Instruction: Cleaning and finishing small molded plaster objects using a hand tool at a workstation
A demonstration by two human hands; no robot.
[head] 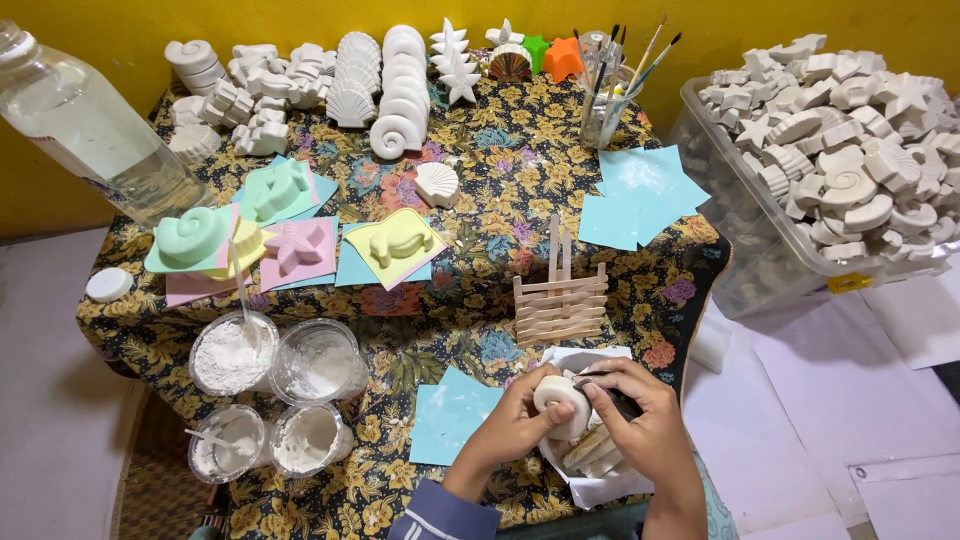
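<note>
My left hand (510, 425) grips a round white plaster snail-shell cast (562, 398) over the near edge of the table. My right hand (645, 420) holds a small dark tool (612, 398) against the cast's right side. Under both hands lies a white paper sheet (590, 490) with a few more plaster pieces on it. A light blue paper square (448, 412) lies just left of my left hand.
A floral-cloth table (480, 250) carries rows of white plaster shells (400, 90), coloured silicone moulds (290, 245), several tubs of white powder (235, 355), a popsicle-stick rack (560, 300), a jar of brushes (608, 100) and blue papers (640, 195). A clear bin of casts (830, 170) stands right, a plastic bottle (90, 125) left.
</note>
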